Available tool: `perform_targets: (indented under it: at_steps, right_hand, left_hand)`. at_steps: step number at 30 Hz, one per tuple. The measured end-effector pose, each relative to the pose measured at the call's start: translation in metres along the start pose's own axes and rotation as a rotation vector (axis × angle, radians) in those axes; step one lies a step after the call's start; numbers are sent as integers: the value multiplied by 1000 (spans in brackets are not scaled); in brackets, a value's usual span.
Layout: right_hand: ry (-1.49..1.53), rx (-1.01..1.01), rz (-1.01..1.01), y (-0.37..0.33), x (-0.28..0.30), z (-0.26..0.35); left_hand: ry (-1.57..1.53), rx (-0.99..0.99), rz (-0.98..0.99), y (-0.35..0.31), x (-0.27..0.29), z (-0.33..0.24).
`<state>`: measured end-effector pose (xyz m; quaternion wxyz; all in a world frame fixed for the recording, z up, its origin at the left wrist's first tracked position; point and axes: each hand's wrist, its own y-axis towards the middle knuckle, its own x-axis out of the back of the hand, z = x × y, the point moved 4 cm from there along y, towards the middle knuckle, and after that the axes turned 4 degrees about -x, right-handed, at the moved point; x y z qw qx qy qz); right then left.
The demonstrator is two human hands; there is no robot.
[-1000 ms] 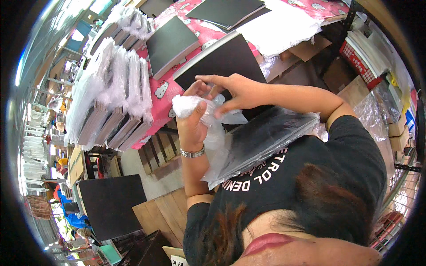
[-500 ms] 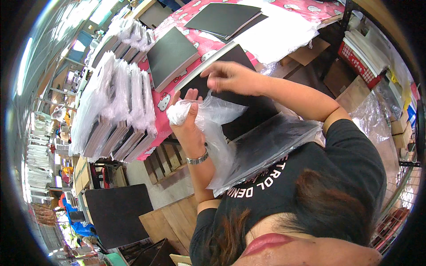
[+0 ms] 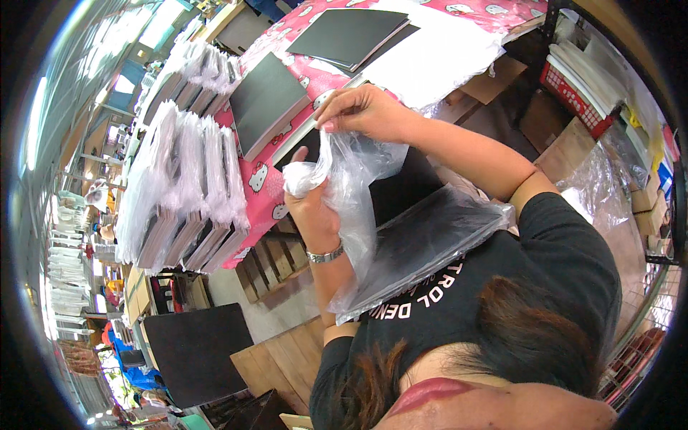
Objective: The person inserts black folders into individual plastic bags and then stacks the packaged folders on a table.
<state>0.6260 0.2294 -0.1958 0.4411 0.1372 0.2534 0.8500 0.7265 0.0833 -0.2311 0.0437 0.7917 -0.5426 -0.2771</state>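
Observation:
A clear plastic bag (image 3: 358,193) with a black, flat book-like item (image 3: 430,233) inside rests against my torso. Its gathered white end is bunched at my left hand (image 3: 315,211), which wears a metal watch and is closed on the plastic. Just above, my right hand (image 3: 365,115) pinches another part of the bag between thumb and fingers, so the film stretches between both hands. Behind the film, a black cover (image 3: 401,175) lies at the near edge of the table. A thick black book (image 3: 269,104) sits farther back on the pink patterned tablecloth (image 3: 259,179).
Stacks of plastic-wrapped books (image 3: 186,186) stand on the left side of the table. Farther back lie black covers (image 3: 351,36) and a white sheet (image 3: 437,57). A red basket (image 3: 573,93) is on the right shelf. A wooden pallet (image 3: 272,265) lies beneath the table.
My right hand has come down to the plastic and now pinches it, pulling the film up beside my left hand. The view has shifted slightly.

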Motion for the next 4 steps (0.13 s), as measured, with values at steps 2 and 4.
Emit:
perform_targets:
  at_steps: [2,4]
  right_hand:
    - [5,-156,-19,0,-8,-6]
    - [-45,-318,22,-5,-13,-15]
  left_hand:
    - [-86,126,8,-2,8,16]
    - [14,67,49,0,18,22]
